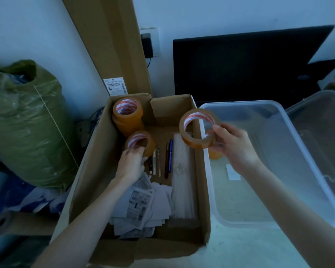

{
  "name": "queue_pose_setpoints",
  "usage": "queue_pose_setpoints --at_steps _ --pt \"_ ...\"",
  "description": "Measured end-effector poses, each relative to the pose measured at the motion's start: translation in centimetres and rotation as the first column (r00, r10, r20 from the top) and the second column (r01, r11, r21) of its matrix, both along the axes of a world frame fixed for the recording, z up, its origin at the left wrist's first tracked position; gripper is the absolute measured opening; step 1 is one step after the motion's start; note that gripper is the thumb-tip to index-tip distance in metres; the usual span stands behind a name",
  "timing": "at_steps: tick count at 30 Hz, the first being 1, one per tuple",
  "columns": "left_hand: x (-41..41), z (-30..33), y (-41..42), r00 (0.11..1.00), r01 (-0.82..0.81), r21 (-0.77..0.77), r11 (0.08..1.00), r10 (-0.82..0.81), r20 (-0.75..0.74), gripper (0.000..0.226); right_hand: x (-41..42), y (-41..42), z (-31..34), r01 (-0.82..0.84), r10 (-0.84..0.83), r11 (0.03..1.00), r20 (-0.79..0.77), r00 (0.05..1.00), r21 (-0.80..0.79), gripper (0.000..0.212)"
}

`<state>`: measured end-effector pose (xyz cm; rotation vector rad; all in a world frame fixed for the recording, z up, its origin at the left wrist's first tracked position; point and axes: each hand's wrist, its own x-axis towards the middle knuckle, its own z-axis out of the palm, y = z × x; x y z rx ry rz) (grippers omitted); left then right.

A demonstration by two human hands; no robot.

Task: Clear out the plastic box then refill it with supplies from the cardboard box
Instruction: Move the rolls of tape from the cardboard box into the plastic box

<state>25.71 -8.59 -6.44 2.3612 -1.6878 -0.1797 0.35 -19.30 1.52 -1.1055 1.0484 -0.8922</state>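
The cardboard box [97, 171] sits open at the left, its flaps splayed so both arms can reach in from above. Just beside it on the right stands the plastic box [290, 144], clear-walled and nearly bare inside: one tape roll already lies against its near-left wall, partly hidden by the right hand, and a small white label shows on the floor. So the clearing looks done and the refilling is under way.

Inside the cardboard box, a stack of tape rolls [127, 115] stands in the far-left corner, loose paper slips [141, 204] fill the near end, a long pale packet [182, 180] lies along the right wall, and a few pens [168, 155] lie side by side in the middle.

The right hand [234, 146] holds a tape roll [197, 128] above the seam between the two boxes, its grip pinching the roll's rim, thumb through the core, likely so it can be carried across and dropped in. The left hand [131, 163] reaches down to another roll [140, 143] resting on the cardboard floor, fingers curled over its near edge, probably to lift it next.
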Motion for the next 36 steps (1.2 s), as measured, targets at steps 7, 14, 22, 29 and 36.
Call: queue_pose_setpoints --at_steps 7,14,22,29,36 --pt "-3.8 4.0 -0.8 0.981 0.191 -0.240 0.952 -0.191 0.024 0.019 -2.8 -3.2 -2.2 0.195 -0.195 0.981 -0.046 0.980 -0.001 0.021" --pt "-6.9 6.0 -1.8 0.921 0.386 -0.270 0.882 -0.349 0.176 0.021 -3.4 -6.8 -5.7 0.157 -0.229 0.970 -0.490 0.841 -0.185 0.024" --pt "-6.6 5.9 -2.3 0.930 0.360 -0.216 0.907 -0.330 0.163 0.023 -1.2 -7.6 -9.2 0.048 -0.083 0.996 -0.683 0.725 -0.070 0.036" --pt "-6.7 5.7 -2.6 0.933 0.353 -0.202 0.913 -0.328 0.149 0.025 -0.1 -8.6 -9.8 0.123 -0.120 0.992 -0.558 0.821 -0.033 0.035" --pt "-7.0 5.9 -3.0 0.932 0.357 -0.211 0.910 -0.330 0.153 0.023 -1.2 -9.6 -9.6 0.078 -0.065 0.997 -0.420 0.905 0.014 0.033"
